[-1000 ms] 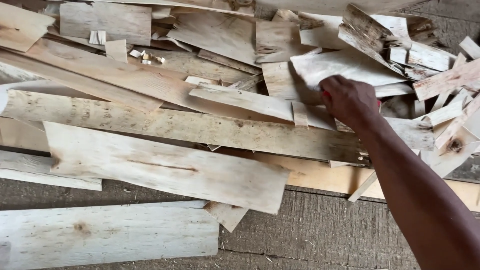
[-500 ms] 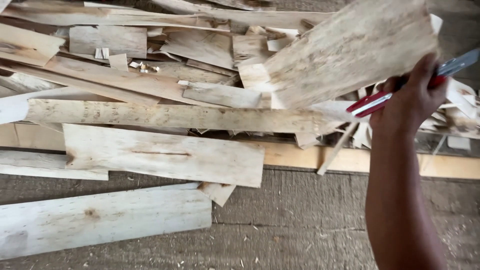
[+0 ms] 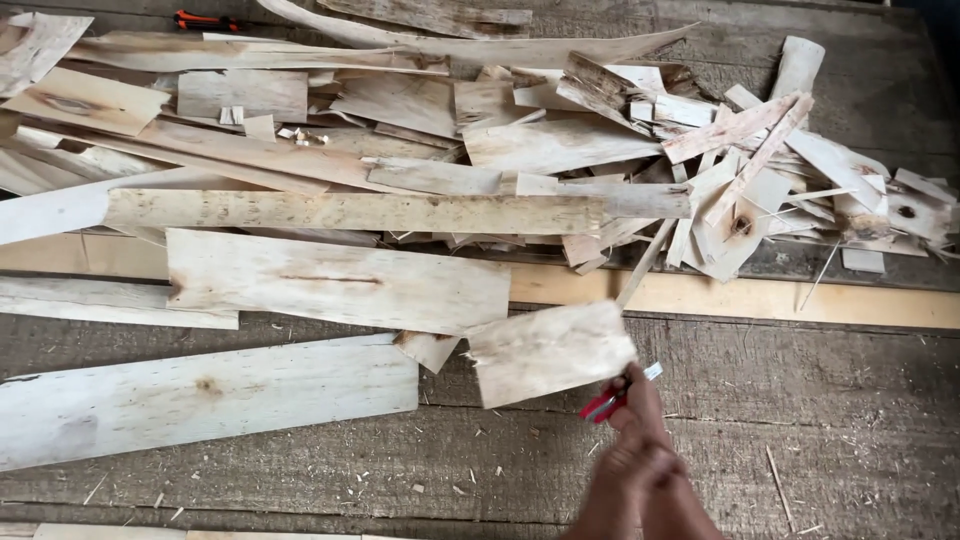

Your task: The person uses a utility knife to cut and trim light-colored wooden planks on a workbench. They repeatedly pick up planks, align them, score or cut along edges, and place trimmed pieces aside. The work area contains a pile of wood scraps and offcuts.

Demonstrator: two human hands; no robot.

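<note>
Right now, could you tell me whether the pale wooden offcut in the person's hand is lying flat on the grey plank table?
No, the pale wooden offcut is lifted and tilted above the table, gripped by the hand.

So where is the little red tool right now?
In the head view, the red-handled tool is low and right of centre, in the person's hand, beside the wood piece that the hand holds over the plank table.

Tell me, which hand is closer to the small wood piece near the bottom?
Right. The right hand grips the small wood piece by its lower right edge, together with a red-handled tool. The left hand is not in view.
</note>
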